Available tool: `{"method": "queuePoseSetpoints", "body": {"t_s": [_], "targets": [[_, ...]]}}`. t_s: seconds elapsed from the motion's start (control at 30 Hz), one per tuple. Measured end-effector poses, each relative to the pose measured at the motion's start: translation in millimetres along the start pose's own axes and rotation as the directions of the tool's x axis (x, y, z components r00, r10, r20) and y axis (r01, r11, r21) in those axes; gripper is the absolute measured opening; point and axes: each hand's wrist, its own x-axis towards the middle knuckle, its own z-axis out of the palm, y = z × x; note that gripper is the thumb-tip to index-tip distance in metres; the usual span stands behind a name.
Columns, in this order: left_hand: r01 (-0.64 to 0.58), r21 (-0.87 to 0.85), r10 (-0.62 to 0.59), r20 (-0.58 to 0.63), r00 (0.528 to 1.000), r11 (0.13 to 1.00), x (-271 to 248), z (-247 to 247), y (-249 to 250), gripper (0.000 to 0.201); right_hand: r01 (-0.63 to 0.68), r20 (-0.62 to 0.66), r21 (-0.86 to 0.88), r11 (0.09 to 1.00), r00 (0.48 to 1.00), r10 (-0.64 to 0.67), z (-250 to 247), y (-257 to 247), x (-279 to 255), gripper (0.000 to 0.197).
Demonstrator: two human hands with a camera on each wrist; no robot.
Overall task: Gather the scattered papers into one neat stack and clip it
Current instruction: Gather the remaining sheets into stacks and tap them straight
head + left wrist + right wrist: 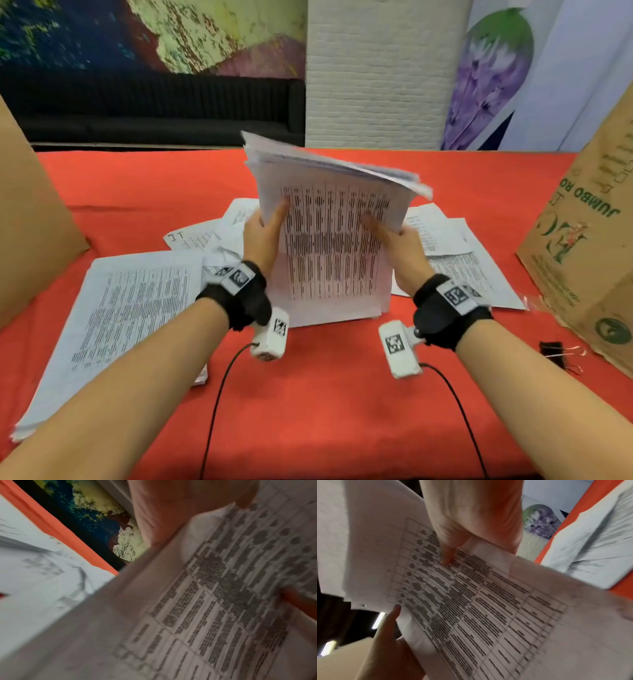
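Both hands hold a thick sheaf of printed papers (329, 240) upright, its lower edge on the red tablecloth (329, 394). My left hand (265, 229) grips the sheaf's left edge, thumb on the front page. My right hand (394, 236) grips the right edge the same way. The top of the sheaf bends away and fans out. The tabled front page (223, 608) fills the left wrist view, and in the right wrist view the same page (479, 608) lies under my right thumb. A black binder clip (556, 353) lies at the right by the box.
A large stack of sheets (120, 325) lies at the left, loose sheets (455, 253) lie behind and right of the sheaf. A cardboard box (589, 260) stands at the right, a brown cardboard panel (30, 219) at the left. Camera cables cross the cloth in front.
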Motion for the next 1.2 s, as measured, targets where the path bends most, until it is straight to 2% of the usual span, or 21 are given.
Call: {"method": "queuePoseSetpoints", "body": {"t_s": [0.07, 0.13, 0.17, 0.23, 0.3, 0.37, 0.43, 0.47, 0.5, 0.53, 0.6, 0.67, 0.7, 0.73, 0.8, 0.87, 0.97, 1.1, 1.2], "targets": [[-0.189, 0.043, 0.193, -0.143, 0.971, 0.981, 13, 10, 27, 0.049, 0.108, -0.058, 0.046, 0.993, 0.993, -0.105, 5, -27, 11, 0.024], [-0.325, 0.065, 0.332, -0.176, 0.927, 0.943, 29, 11, 52, 0.038, 0.192, -0.061, 0.082, 0.978, 0.98, -0.187, 6, -53, 22, 0.024], [-0.358, 0.072, 0.365, -0.146, 0.92, 0.931, 34, 9, 59, 0.036, 0.202, -0.057, 0.079, 0.976, 0.979, -0.198, 5, -61, 24, 0.025], [-0.333, 0.119, 0.339, -0.03, 0.94, 0.935, 34, 3, 55, 0.044, 0.165, -0.025, 0.032, 0.986, 0.986, -0.165, 1, -58, 25, 0.034], [-0.23, 0.226, 0.234, 0.011, 0.972, 0.947, 21, -1, 28, 0.055, 0.086, 0.016, 0.007, 0.996, 0.996, -0.087, -5, -35, 18, 0.034], [-0.094, 0.33, 0.123, -0.066, 0.99, 0.939, 6, -2, 2, 0.055, 0.031, 0.004, 0.026, 0.999, 1.0, -0.031, -6, -16, 9, 0.021], [0.027, 0.316, 0.049, -0.231, 0.972, 0.949, 4, 7, -7, 0.036, 0.013, -0.025, 0.059, 0.998, 1.0, -0.012, 2, -8, 6, 0.012], [0.043, 0.273, 0.04, -0.291, 0.956, 0.961, 8, 14, -3, 0.027, 0.028, -0.056, 0.075, 0.997, 0.998, -0.024, 8, -10, 9, 0.01], [0.012, 0.252, 0.071, -0.318, 0.945, 0.968, 11, 23, 5, 0.022, 0.066, -0.087, 0.077, 0.995, 0.994, -0.059, 14, -17, 11, 0.01], [-0.072, 0.25, 0.152, -0.316, 0.937, 0.965, 15, 31, 14, 0.019, 0.12, -0.113, 0.06, 0.991, 0.987, -0.113, 20, -26, 15, 0.013], [-0.279, 0.262, 0.34, -0.232, 0.911, 0.924, 20, 41, 36, 0.016, 0.213, -0.117, 0.027, 0.977, 0.971, -0.208, 28, -48, 23, 0.015], [-0.392, 0.294, 0.456, -0.194, 0.868, 0.872, 24, 38, 50, 0.017, 0.244, -0.107, 0.032, 0.969, 0.965, -0.239, 26, -64, 28, 0.014], [-0.382, 0.301, 0.452, -0.212, 0.866, 0.873, 26, 33, 49, 0.019, 0.243, -0.11, 0.055, 0.968, 0.965, -0.236, 21, -64, 29, 0.017], [-0.331, 0.288, 0.401, -0.232, 0.886, 0.898, 25, 27, 43, 0.024, 0.228, -0.101, 0.078, 0.971, 0.97, -0.22, 16, -59, 30, 0.022], [-0.15, 0.298, 0.218, -0.211, 0.953, 0.943, 19, 11, 13, 0.037, 0.129, -0.05, 0.063, 0.99, 0.991, -0.126, 6, -34, 26, 0.029], [-0.029, 0.393, 0.1, -0.161, 0.982, 0.919, 6, 3, -17, 0.041, -0.009, -0.019, 0.027, 1.0, 1.0, 0.01, 4, -8, 16, 0.017], [-0.033, 0.367, 0.119, -0.215, 0.969, 0.93, 2, 15, -15, 0.041, -0.027, -0.021, 0.055, 0.998, 0.999, 0.028, 18, -5, 9, 0.015], [-0.149, 0.15, 0.19, -0.314, 0.93, 0.977, 24, 30, 38, 0.031, 0.134, -0.118, 0.113, 0.984, 0.986, -0.12, 36, -42, 27, 0.017], [-0.194, 0.199, 0.252, -0.334, 0.908, 0.961, 29, 19, 46, 0.033, 0.142, -0.093, 0.134, 0.981, 0.987, -0.13, 35, -46, 30, 0.027]]}}
